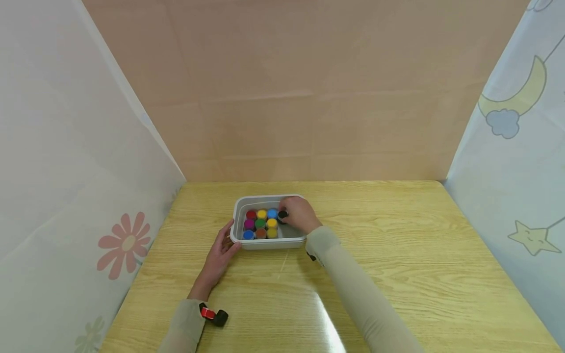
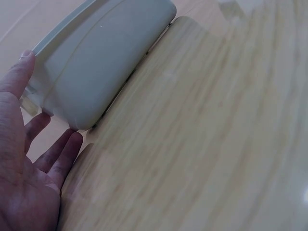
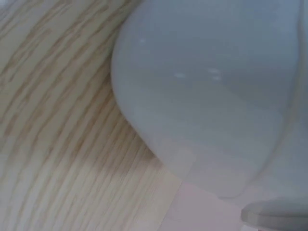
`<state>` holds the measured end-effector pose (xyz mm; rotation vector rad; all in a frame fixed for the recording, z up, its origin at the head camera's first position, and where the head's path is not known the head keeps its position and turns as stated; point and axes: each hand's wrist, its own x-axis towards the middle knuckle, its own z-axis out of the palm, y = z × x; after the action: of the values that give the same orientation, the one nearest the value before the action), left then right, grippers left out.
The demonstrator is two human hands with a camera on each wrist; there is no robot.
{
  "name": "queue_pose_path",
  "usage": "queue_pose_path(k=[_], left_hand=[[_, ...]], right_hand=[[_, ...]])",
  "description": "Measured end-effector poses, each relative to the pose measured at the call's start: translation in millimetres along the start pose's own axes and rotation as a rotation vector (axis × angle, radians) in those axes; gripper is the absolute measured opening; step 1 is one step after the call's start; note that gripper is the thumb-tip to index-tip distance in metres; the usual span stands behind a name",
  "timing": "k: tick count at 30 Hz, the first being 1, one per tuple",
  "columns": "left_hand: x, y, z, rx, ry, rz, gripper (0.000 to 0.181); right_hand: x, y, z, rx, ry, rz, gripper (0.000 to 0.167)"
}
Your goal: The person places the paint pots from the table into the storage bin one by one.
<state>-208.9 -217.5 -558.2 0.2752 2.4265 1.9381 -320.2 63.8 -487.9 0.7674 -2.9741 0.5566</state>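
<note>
A white plastic tub stands on the table, holding several small round jars with coloured lids, such as a red one, a green one and a blue one. Between thumb and fingers, my right hand pinches a black-lidded jar inside the tub, beside the light-blue-lidded jar. My left hand holds the tub's near left corner; in the left wrist view its thumb lies at the rim and its fingers touch lower down. The right wrist view shows only the tub's outer wall and the table.
The wooden table reaches back to a plain tan backdrop. White printed panels rise on the left and right. A black wrist device with a red strap sits on the left sleeve.
</note>
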Motion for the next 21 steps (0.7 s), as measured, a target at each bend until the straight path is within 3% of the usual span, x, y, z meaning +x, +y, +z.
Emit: queue_pose_path(k=[13, 21], left_hand=[[1.1, 0.1, 0.7, -0.002, 0.003, 0.000, 0.069], [-0.1, -0.8, 0.3, 0.005, 0.010, -0.012, 0.069]], right_hand=[[1.4, -1.4, 0.3, 0.018, 0.014, 0.065, 0.019], [1.1, -1.1, 1.1, 0.013, 0.006, 0.054, 0.019]])
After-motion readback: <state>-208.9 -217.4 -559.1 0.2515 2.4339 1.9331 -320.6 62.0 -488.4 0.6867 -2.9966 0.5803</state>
